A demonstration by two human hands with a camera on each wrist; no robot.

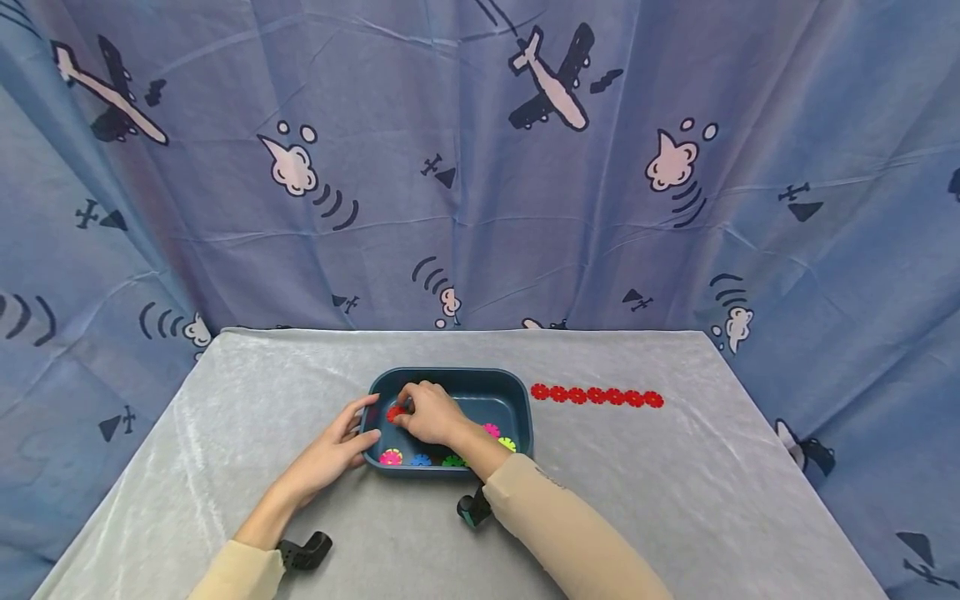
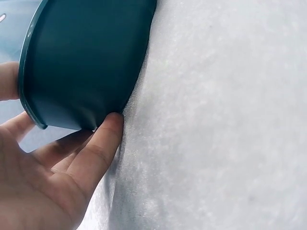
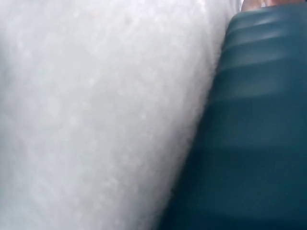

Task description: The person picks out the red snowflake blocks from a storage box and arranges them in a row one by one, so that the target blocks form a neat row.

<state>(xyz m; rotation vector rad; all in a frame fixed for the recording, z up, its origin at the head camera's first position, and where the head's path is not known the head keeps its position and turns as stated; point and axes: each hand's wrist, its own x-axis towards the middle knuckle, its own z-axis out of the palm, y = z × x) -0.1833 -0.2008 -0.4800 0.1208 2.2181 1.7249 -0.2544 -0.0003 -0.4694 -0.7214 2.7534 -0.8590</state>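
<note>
A dark teal plastic bin [image 1: 465,473] stands on the cloth-covered table. My left hand [image 1: 330,457] holds its left end, with fingertips over the rim and other fingers against the outer wall [image 2: 81,72]. My right hand [image 1: 431,414] is inside the bin and pinches a red snowflake disc [image 1: 394,413] near the left wall. Along the bin's near side lie a pink disc [image 1: 391,457], a blue disc [image 1: 421,460] and a green disc [image 1: 452,461]. Beside my right wrist are another pink disc [image 1: 491,430] and a yellow-green disc [image 1: 507,444]. My right forearm hides part of the bin.
To the right of the bin, a row of several red snowflake discs [image 1: 596,396] lies side by side on the pale grey cloth [image 1: 675,483]. A blue curtain [image 1: 465,167] printed with planes hangs behind the table. Black wrist cameras [image 1: 306,552] sit on both wrists.
</note>
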